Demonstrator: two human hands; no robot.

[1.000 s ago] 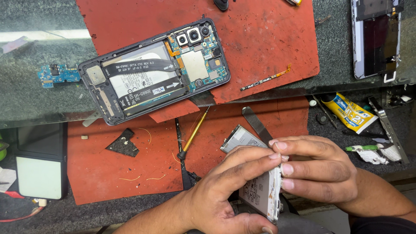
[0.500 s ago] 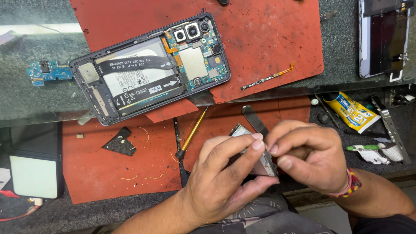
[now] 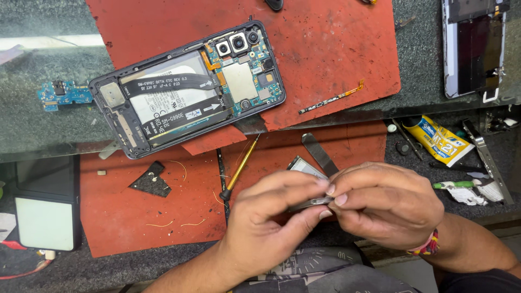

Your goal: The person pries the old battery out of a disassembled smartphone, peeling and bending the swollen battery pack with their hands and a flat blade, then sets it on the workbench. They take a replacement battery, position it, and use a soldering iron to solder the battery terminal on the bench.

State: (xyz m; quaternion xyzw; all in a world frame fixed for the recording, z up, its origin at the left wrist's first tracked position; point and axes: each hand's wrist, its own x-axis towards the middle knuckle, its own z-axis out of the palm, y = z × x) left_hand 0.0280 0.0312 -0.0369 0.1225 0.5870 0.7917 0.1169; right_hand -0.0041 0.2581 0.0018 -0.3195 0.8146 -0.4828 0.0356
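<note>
Left hand (image 3: 271, 222) and right hand (image 3: 382, 203): both pinched a thin silver part (image 3: 306, 187) between fingertips, above red mat (image 3: 125, 217) | phone (image 3: 187, 87): lay opened, back off, battery and boards exposed, upper mat | progress: part out and unfitted; reassembly seemingly remained.

Single head-worn view, looks steeply down on the workbench from above the person's own seat, close range, bench filling nearly the whole frame with its far edge toward the top. Left hand (image 3: 271, 222) and right hand (image 3: 388, 203) meet low centre of the frame, nearest the lens, forearms entering from the bottom edge; the opened phone (image 3: 187, 89) on the red mat (image 3: 336, 49) sits farther off, upper centre. No second view, so no overlap
</note>
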